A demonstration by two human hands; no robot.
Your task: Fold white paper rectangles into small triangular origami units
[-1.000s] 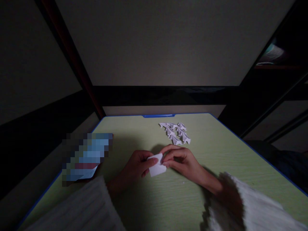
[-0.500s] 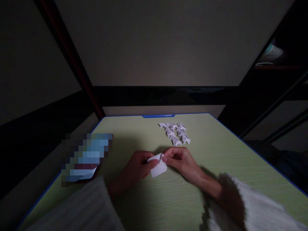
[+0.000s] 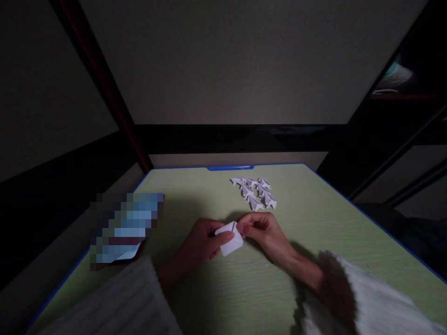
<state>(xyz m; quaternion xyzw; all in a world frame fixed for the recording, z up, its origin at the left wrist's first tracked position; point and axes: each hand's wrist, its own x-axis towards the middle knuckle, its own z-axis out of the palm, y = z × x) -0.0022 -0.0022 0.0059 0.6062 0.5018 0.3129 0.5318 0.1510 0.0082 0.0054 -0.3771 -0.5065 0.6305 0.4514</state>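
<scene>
Folded paper [image 3: 229, 247] is above worktop [image 3: 324, 223], between left and right edges. Left hand [image 3: 202, 239] clamps it; right hand [image 3: 266, 231] pinches its far-right corner. Paper figures [image 3: 254, 203] lie toward far edge.

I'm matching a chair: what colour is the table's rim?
The table's rim is blue, best seen in the head view.

Over a blue-edged green table [image 3: 324, 232], the left hand [image 3: 204, 238] grips a folded white paper [image 3: 229, 246] — thumb on top — and the right hand [image 3: 263, 229] pinches its far right corner. Beyond lie folded paper figures [image 3: 255, 204]; at left, a pixelated device [image 3: 130, 252], perhaps a phone.
</scene>
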